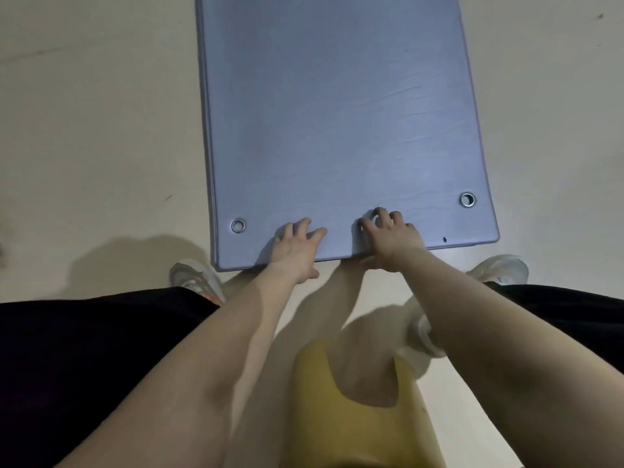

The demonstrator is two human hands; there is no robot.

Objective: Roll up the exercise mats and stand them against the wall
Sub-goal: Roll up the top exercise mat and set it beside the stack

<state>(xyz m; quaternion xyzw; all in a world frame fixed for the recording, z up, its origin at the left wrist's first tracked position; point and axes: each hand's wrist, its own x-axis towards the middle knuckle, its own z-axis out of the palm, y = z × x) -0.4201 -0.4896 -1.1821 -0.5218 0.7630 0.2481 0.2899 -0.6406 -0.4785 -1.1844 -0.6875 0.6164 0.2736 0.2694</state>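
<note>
A blue-grey exercise mat [337,113] lies flat on the pale floor and runs away from me. Its near edge is just in front of my feet, with a metal eyelet [238,225] near the left corner and another eyelet [467,199] near the right. My left hand [297,248] is on that near edge, fingers spread on top and thumb below the edge. Beside it, my right hand [388,238] grips the same edge with curled fingers on top and the thumb underneath.
My white shoes [196,276] [499,268] stand at either side of the mat's near edge, with my dark shorts below them. Bare pale floor [101,130] spreads to the left and right of the mat. No wall is in view.
</note>
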